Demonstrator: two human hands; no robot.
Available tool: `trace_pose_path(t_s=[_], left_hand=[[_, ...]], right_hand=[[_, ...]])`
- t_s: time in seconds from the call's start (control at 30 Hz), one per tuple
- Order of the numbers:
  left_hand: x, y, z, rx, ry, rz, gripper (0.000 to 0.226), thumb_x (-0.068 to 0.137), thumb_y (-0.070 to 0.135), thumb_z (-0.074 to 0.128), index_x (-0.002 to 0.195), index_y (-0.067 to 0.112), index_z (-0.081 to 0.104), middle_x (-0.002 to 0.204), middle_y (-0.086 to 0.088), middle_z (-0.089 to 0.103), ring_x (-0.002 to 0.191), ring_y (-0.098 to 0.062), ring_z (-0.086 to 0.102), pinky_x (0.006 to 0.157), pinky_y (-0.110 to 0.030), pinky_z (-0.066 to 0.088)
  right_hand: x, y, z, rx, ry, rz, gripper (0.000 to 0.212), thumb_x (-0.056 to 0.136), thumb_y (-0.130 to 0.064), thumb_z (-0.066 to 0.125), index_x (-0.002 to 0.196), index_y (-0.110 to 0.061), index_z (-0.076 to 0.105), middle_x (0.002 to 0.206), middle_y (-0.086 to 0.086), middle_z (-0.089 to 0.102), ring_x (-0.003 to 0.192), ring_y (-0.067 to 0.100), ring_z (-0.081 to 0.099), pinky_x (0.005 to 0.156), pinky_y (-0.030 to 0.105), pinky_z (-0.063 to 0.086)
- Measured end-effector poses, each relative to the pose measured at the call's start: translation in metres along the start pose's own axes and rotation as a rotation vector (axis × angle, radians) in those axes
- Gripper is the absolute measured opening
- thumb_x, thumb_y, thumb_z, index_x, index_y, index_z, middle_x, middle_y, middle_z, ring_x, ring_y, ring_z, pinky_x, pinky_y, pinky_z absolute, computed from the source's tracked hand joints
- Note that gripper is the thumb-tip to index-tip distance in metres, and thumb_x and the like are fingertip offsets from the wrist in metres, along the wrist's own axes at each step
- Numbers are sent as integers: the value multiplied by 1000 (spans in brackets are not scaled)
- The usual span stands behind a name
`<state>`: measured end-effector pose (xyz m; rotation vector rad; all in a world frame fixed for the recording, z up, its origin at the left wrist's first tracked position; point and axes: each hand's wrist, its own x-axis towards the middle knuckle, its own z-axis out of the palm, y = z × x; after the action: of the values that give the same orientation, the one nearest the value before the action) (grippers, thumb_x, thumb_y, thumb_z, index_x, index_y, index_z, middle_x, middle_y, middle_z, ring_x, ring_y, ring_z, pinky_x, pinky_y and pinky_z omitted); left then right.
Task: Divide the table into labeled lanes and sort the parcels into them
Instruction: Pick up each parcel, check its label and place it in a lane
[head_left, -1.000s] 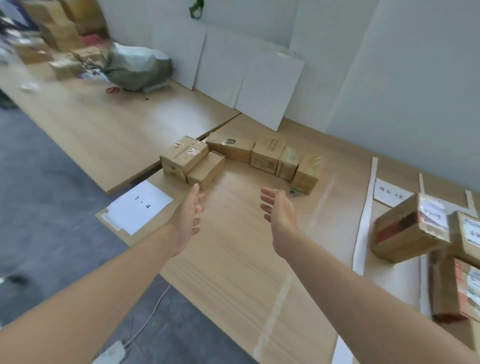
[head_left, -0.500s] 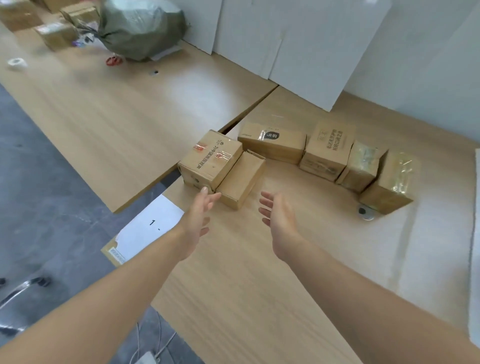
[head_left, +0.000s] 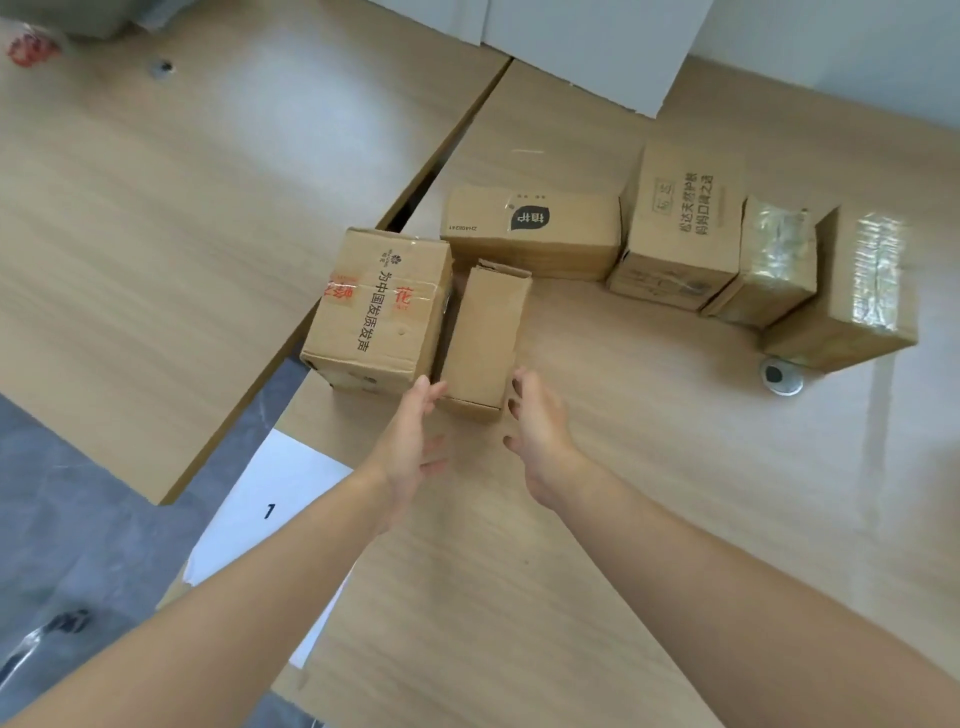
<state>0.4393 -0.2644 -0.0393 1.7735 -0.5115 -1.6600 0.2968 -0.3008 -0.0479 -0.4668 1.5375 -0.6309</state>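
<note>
Holding out the left hand (head_left: 410, 447) and the right hand (head_left: 537, 441) over the counter (head_left: 623, 545), both loose and released, gripping nothing. Putting the left fingertips right at the near left corner of the narrow brown box (head_left: 483, 332), and the right fingertips just beside its near right corner; not able to tell about touching. Looking down at that box lying flat, right beside the big box with red tape (head_left: 376, 312) on its left. Seeing four more parcels sitting in a row behind: a long flat box (head_left: 530, 228), a tall printed box (head_left: 680, 223), a small shiny taped box (head_left: 769, 265) and a bigger taped box (head_left: 852, 291). Spotting a round metal cap (head_left: 781, 376) just beside the last one, and a white paper marked "1" (head_left: 260, 499) lying at the counter's near left edge, partly under the left arm.
</note>
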Motion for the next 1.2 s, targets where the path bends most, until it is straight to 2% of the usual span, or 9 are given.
trace_pose_path(t_s=[0.1,0.27,0.47,0.67,0.8,0.93,1.03,1.13,1.2], left_hand=[[5,1,6,19,-39,-27,49,104,61,31,147,41,46,143,3,47,126,-31,53,114,-50,41],[8,8,15,70,-98,-66,53,103,64,31,144,36,50,127,-8,58,121,-29,57,104,-43,48],[-6,27,18,126,-140,-21,54,102,65,32,138,34,60,111,-11,59,112,-32,61,103,-42,47],[-50,64,36,162,-213,110,54,103,62,30,120,27,66,111,-3,66,104,-28,61,105,-42,41],[-97,96,54,203,-266,218,60,102,63,30,121,19,68,113,0,69,100,-22,63,100,-42,39],[-155,128,81,234,-373,352,64,103,63,29,118,16,70,116,-2,74,110,-24,66,105,-43,40],[-205,146,105,217,-413,459,67,102,64,31,117,9,66,126,1,70,111,-27,67,106,-44,44],[-255,153,126,217,-423,559,60,102,65,31,108,14,63,131,5,64,115,-30,65,108,-46,43],[-285,153,140,194,-430,620,56,102,63,31,103,17,62,130,3,64,113,-31,66,108,-47,42]], right_hand=[[7,7,-1,1,28,6,41,106,-47,39,125,-27,69,124,-8,70,113,14,58,108,40,45],[4,7,-14,-41,72,-27,39,109,-32,34,104,-21,72,96,-9,68,84,7,55,71,24,41],[-35,-6,-22,26,149,-97,42,101,-40,39,114,-17,72,111,-1,72,93,14,59,75,29,43],[-97,-29,-41,126,211,-198,37,101,-40,34,113,-24,65,118,5,71,116,26,63,107,45,51],[-154,-57,-63,200,264,-294,29,96,-41,41,106,-23,61,118,6,71,117,29,66,105,49,50],[-211,-85,-96,234,306,-407,53,75,-57,44,109,-20,60,113,10,70,101,27,64,93,43,50],[-251,-101,-124,233,302,-489,56,70,-61,44,109,-26,63,121,8,71,115,32,66,104,50,50],[-291,-109,-155,196,295,-546,53,71,-65,44,104,-30,66,111,-5,72,103,24,66,92,45,55],[-309,-110,-178,179,297,-614,60,73,-67,42,115,-35,71,119,-9,74,115,23,67,105,51,51]])
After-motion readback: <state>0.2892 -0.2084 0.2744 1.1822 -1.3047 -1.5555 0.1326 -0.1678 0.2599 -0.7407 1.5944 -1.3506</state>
